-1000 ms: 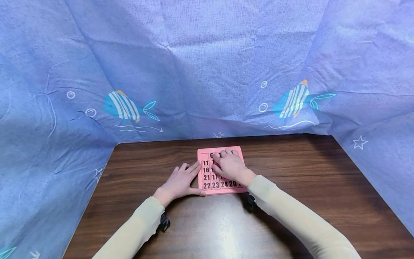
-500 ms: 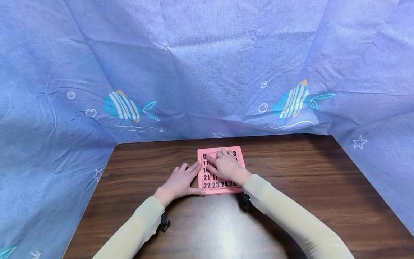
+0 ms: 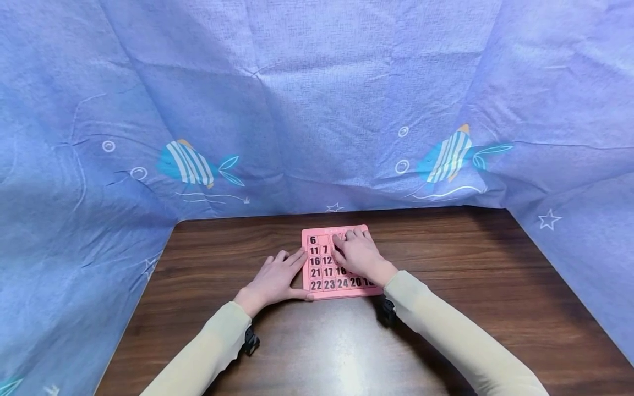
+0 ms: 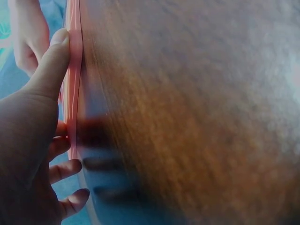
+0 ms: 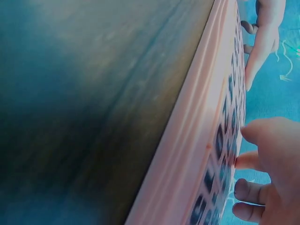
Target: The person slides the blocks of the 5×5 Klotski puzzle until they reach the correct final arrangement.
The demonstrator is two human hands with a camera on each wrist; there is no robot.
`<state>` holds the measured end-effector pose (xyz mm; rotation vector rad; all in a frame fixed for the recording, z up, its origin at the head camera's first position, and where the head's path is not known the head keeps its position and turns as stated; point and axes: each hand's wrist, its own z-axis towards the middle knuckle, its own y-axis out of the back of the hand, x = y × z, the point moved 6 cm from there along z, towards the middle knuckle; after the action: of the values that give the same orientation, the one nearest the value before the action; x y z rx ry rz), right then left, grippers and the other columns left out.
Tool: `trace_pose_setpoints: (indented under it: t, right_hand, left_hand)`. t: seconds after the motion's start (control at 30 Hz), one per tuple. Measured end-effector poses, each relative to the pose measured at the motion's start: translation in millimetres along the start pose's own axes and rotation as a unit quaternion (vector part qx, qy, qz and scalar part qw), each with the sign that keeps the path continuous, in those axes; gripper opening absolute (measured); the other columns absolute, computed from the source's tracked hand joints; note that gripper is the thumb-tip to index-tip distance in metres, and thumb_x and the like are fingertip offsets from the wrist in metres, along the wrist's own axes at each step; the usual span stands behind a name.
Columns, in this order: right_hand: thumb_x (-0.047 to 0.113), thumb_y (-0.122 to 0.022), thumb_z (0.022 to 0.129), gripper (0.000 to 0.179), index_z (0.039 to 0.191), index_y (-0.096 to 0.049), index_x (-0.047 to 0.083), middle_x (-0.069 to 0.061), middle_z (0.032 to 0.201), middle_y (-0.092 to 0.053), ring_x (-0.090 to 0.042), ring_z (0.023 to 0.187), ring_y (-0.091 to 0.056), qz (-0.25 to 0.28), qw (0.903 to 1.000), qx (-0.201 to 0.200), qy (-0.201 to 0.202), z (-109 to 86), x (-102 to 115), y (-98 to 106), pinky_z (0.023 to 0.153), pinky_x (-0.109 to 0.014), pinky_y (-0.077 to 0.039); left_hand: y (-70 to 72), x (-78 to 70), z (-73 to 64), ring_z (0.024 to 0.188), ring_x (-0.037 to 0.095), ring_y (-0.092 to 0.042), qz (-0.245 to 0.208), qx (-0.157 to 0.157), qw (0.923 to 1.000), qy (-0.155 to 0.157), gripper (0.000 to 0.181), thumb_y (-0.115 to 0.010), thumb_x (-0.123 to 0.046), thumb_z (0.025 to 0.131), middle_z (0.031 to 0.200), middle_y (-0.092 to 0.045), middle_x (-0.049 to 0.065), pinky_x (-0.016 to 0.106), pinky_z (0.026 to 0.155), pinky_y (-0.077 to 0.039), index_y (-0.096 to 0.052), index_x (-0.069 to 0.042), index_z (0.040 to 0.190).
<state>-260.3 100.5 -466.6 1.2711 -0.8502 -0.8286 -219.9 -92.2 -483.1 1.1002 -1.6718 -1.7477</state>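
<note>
A pink sliding number puzzle point(image 3: 337, 293) lies flat on the table, its black-numbered tiles in rows. Tile 6 point(image 3: 312, 240) fills the far left corner, and a bare slot point(image 3: 324, 240) shows just right of it. My left hand point(image 3: 274, 279) rests along the puzzle's left side, fingers near its far part and thumb at the near left corner. Over the upper right tiles my right hand point(image 3: 360, 256) touches down with its fingertips, covering several numbers. In the right wrist view, the right index finger point(image 5: 251, 161) meets the tile face.
The brown wooden table point(image 3: 238, 236) extends around the puzzle on all sides. Behind it hangs a blue cloth point(image 3: 317, 110) printed with fish, bubbles and stars. A black wrist strap point(image 3: 251, 341) shows below the left sleeve, and another strap point(image 3: 388, 311) below the right sleeve.
Tile 6 has slid left into the corner, and the bare slot now lies to its right. My right hand went left, then back right. The left hand stays put.
</note>
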Motion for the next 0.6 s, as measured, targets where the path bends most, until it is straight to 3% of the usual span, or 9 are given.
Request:
trace_pose_setpoints:
  t: [0.27, 0.4, 0.6]
  right_hand:
    - [0.044, -0.057, 0.105, 0.052, 0.148, -0.062, 0.015, -0.019, 0.111, -0.066, -0.034, 0.099, -0.052, -0.003, 0.9996, 0.019, 0.019, 4.7, 13.1, -0.2, 0.086, -0.050, -0.040]
    - [0.045, -0.054, 0.106, 0.052, 0.147, -0.061, 0.014, -0.019, 0.115, -0.066, -0.035, 0.104, -0.053, 0.003, 0.9996, 0.026, 0.005, 0.4, 4.5, -0.5, 0.094, -0.052, -0.040]
    - [0.038, -0.058, 0.104, 0.042, 0.135, -0.067, 0.011, -0.019, 0.109, -0.065, -0.038, 0.106, -0.052, 0.005, 0.9996, -0.010, -0.025, -11.8, -16.4, 3.1, 0.088, -0.052, -0.040]
  left_hand:
    - [0.7, -3.7, 1.2, 0.135, 0.033, -0.044, -0.004, 0.002, 1.0000, 0.002, 0.108, -0.071, -0.075, 0.082, 0.170, -0.032, 0.005, 0.062, 0.108, -0.038, -0.037, -0.012, 0.163]
    - [-0.3, -5.2, 0.6, 0.133, 0.033, -0.045, -0.017, 0.002, 0.9998, 0.000, 0.107, -0.072, -0.074, 0.083, 0.170, -0.032, 0.006, 0.062, 0.109, -0.037, -0.038, -0.011, 0.162]
    - [0.0, -2.2, -2.0, 0.136, 0.033, -0.044, -0.004, 0.005, 1.0000, 0.007, 0.111, -0.069, -0.077, 0.081, 0.171, -0.029, 0.005, 0.060, 0.111, -0.035, -0.035, -0.012, 0.164]
